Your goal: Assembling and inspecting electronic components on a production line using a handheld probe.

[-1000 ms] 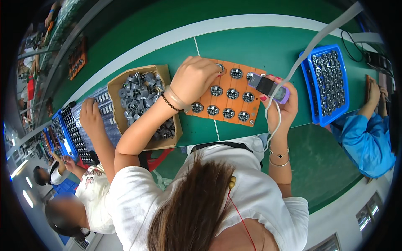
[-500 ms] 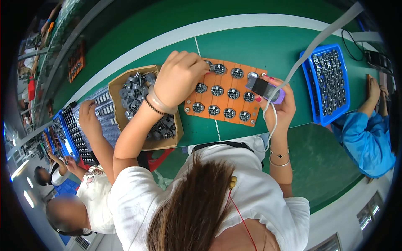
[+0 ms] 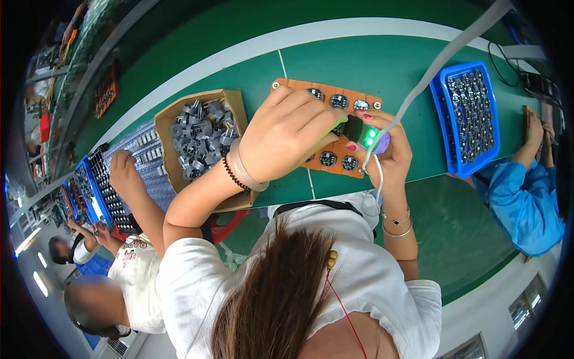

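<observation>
Gripping the purple-and-black handheld device (image 3: 366, 135), the right hand (image 3: 392, 157) wraps its purple end, leaving the glowing green lights (image 3: 371, 137) facing upward, likely so they can be seen. The left hand (image 3: 296, 133) has its fingertips closed on a small dark piece (image 3: 339, 128), mostly hidden, lined up with the device's black end; whether they touch is unclear. Both are above the flat orange board (image 3: 292, 82) with round, dark modules (image 3: 339, 101), set on the green desk (image 3: 388, 66) probably for reach. Beside the left forearm, a brown cardboard box (image 3: 237, 110) contains loose grey parts (image 3: 200, 140). Farther right, a blue plastic tray (image 3: 443, 113) holds similar modules in close rows, apart from the hands.
</observation>
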`<action>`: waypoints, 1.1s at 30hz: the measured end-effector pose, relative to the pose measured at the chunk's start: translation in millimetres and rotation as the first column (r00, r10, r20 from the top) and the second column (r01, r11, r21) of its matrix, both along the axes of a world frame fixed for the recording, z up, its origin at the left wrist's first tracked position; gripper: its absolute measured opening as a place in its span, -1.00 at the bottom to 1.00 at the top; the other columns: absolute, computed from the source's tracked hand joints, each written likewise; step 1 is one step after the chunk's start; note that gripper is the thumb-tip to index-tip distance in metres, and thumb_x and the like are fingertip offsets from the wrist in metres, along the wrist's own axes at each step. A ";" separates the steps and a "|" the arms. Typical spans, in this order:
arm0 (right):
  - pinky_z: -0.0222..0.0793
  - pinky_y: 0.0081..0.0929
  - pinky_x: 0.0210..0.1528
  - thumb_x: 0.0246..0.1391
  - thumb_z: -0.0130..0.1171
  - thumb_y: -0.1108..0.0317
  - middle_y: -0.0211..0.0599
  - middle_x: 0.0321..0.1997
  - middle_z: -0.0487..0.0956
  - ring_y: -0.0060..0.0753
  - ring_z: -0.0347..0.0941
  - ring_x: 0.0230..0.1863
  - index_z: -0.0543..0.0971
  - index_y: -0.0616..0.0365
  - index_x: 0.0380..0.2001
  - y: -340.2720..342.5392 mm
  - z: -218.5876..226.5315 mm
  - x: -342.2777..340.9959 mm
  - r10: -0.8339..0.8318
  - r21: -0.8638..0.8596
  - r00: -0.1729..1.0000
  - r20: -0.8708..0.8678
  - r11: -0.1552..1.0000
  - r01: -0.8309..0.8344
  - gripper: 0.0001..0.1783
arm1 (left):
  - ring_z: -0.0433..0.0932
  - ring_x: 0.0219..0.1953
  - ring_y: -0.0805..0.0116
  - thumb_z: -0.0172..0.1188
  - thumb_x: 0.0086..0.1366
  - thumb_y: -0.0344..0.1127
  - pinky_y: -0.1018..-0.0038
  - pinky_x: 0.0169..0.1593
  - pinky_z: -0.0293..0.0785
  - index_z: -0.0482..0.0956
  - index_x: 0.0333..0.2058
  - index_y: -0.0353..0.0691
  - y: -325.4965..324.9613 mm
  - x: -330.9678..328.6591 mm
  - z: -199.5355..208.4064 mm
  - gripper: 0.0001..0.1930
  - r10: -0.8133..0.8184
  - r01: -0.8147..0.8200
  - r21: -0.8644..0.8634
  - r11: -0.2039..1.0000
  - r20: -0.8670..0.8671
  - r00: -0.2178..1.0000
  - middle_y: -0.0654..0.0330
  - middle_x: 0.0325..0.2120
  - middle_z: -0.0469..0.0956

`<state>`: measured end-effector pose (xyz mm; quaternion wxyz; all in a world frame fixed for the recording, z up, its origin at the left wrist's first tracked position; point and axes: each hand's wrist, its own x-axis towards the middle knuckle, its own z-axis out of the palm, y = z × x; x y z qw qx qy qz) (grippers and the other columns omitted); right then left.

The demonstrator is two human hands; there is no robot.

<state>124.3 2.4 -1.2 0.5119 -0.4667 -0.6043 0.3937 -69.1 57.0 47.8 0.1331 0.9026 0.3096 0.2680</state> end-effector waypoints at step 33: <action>0.38 -0.45 -0.02 -0.24 0.35 0.58 -0.15 -0.08 0.45 -0.32 0.42 -0.03 0.48 0.28 -0.15 -14.4 -1.7 -14.7 0.113 -0.103 0.993 -0.022 0.988 -0.114 -0.53 | 0.42 -0.42 0.38 0.22 -0.06 -0.34 0.48 -0.32 0.26 0.50 -0.51 -0.13 -18.3 -41.7 -24.1 -0.90 0.058 -0.058 0.007 0.998 -0.174 0.983 0.32 -0.52 0.42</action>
